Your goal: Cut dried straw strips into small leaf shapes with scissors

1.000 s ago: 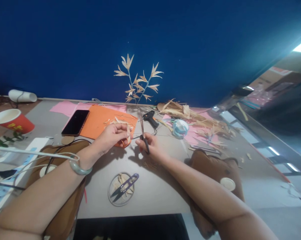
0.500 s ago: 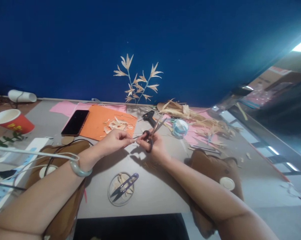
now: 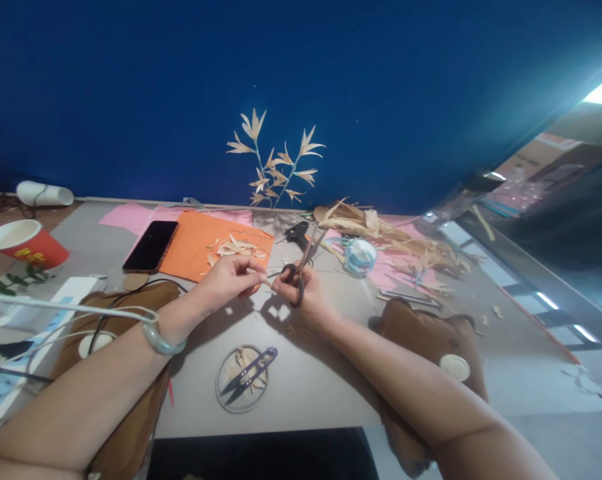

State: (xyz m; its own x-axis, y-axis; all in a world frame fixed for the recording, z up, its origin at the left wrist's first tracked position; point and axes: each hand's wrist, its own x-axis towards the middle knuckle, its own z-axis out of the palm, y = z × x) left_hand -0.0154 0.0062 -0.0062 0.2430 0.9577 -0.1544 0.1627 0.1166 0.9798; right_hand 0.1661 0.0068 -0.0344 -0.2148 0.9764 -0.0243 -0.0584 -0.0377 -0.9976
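Scissors (image 3: 305, 255) blades closer together, right of paper (image 3: 191, 243). Your right hand (image 3: 311, 297) grips scissors, fingertips on strip (image 3: 267, 283); left hand (image 3: 231, 277) pinches strip by paper's near-right corner. Sprig (image 3: 278, 177) beyond paper looks assembled; strip, apparently unattached.

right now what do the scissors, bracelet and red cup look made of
Scissors: probably metal blades, dull sheen; dark handles, perhaps plastic. Bracelet: glossy pale green with highlights, perhaps jade or glass. Red cup: likely paper, smooth, thin-walled, yellow print.
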